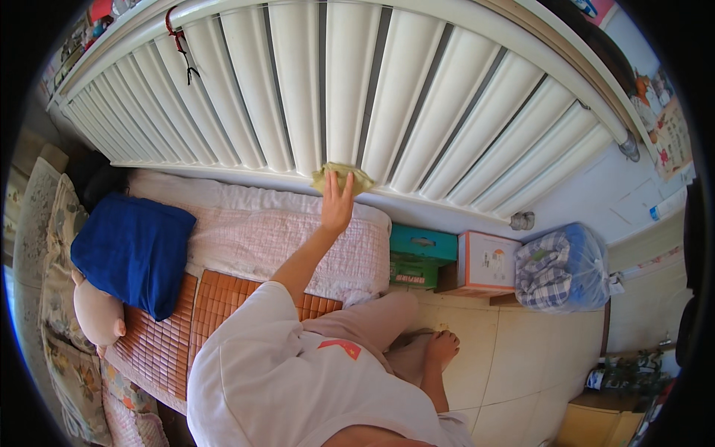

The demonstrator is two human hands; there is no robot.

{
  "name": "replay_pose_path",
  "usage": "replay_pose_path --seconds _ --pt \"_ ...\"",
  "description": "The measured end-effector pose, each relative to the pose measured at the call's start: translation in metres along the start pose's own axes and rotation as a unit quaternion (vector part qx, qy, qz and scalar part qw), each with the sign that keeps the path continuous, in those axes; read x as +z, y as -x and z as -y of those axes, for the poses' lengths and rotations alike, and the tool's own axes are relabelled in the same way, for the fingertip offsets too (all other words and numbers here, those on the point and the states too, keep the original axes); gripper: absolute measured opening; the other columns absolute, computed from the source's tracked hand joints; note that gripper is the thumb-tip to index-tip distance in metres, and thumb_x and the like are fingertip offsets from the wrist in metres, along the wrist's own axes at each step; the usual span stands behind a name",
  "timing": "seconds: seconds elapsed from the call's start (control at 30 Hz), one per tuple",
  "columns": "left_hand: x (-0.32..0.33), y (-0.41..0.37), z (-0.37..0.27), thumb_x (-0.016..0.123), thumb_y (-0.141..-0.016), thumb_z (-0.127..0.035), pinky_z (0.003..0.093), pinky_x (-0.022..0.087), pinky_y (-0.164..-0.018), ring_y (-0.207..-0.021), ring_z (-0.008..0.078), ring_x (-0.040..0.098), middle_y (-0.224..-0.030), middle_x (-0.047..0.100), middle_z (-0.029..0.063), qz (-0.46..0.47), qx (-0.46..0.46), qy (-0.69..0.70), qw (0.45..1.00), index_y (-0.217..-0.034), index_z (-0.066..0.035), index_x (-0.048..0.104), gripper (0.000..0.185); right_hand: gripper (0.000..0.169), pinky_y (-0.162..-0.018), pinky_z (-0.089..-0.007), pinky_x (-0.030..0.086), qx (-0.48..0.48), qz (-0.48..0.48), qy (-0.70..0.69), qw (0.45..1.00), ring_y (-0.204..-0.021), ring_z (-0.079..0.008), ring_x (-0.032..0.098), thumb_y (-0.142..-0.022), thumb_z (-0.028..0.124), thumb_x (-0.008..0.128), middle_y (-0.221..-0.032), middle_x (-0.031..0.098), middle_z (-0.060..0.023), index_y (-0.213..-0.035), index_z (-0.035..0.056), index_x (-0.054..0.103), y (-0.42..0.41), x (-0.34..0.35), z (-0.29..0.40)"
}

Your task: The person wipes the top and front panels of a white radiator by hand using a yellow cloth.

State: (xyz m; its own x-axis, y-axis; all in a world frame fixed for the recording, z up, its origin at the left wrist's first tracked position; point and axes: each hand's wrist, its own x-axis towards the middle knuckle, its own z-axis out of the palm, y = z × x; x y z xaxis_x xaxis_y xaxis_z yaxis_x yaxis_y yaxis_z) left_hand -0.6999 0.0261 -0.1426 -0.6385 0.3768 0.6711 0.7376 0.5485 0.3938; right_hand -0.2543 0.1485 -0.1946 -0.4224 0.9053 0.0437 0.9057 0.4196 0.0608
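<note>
My left hand point(336, 205) reaches forward and presses a yellow-green cloth point(342, 177) against the lower ends of the vertical tubes of a white radiator point(349, 84). Its fingers lie spread over the cloth, close to the bottom rail. At the right, my right hand point(443, 347) rests near my knee with its fingers curled; its palm is hidden. A red and black braided cord point(176, 36) hangs from the radiator's top pipe at the left.
A pink quilted cover point(279, 229), bamboo mats point(223, 293), a blue cushion point(134, 246) and a plush toy point(98, 313) lie left. Below the radiator stand a green box point(422, 246), a white and orange box point(487, 262) and a clear bag of fabric point(561, 268).
</note>
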Motion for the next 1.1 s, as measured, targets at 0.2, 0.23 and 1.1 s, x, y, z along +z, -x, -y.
replay_pose_path --seconds 0.2,0.23,1.1 --pt "-0.053 -0.088 -0.025 0.055 -0.086 0.001 0.0519 0.03 -0.107 -0.131 0.0516 0.029 -0.146 0.021 0.0345 -0.119 0.016 0.08 0.99 -0.145 -0.004 0.032 0.063 0.024 -0.091 -0.0441 0.044 0.006 0.006 0.002 1.0 -0.108 -0.0278 0.054 -0.089 0.027 0.051 -0.103 0.063 -0.0099 -0.092 0.0072 0.064 0.002 0.003 -0.006" --pt "-0.057 -0.096 -0.028 0.055 -0.086 0.001 0.0518 0.031 -0.107 -0.131 0.0513 0.03 -0.146 0.021 0.0345 -0.131 0.005 0.103 0.986 -0.145 -0.003 0.031 0.064 0.024 -0.091 -0.0441 0.044 0.006 0.006 0.004 1.0 -0.108 -0.0277 0.054 -0.089 0.027 0.05 -0.103 0.063 -0.0098 -0.092 0.0073 0.064 0.001 0.003 -0.005" --pt "-0.07 -0.105 -0.05 0.053 -0.078 0.007 0.0501 0.033 -0.107 -0.129 0.05 0.033 -0.143 0.027 0.0317 -0.127 0.078 -0.015 0.989 -0.136 -0.003 0.045 0.059 0.027 -0.087 -0.0456 0.044 0.007 0.026 0.029 0.999 -0.106 -0.0289 0.054 -0.088 0.028 0.05 -0.104 0.064 -0.0101 -0.094 0.0065 0.065 -0.006 0.019 -0.003"
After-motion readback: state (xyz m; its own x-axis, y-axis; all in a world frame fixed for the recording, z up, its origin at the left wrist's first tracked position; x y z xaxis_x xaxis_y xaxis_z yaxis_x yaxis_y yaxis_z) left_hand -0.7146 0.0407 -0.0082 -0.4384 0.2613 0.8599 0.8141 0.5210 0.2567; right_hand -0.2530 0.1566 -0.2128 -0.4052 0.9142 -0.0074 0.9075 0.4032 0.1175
